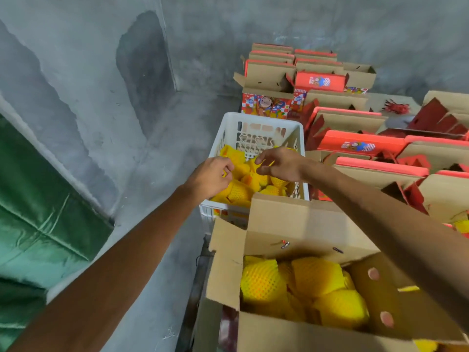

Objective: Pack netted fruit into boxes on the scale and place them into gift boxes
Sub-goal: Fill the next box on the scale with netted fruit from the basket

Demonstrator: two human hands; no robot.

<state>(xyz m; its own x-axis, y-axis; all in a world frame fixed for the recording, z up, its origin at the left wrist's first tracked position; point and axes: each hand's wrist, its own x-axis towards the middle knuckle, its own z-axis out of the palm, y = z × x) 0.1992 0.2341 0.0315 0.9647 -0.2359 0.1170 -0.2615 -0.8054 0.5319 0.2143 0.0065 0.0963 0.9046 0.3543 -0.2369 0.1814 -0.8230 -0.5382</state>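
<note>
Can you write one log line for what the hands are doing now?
left hand pinches netted fruit | right hand open above crate | box part full

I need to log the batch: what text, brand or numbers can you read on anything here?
None is readable.
Red gift boxes: a printed label with cartoon art, too blurred to read.
Patterned box front: some print along the top edge, too small to read.
Cardboard box: no print visible.

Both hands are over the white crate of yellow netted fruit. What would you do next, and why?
Probably lift one netted fruit from the white crate into the cardboard box: the left hand already pinches yellow netting, the right hand hovers open, and the box looks only partly filled.
</note>
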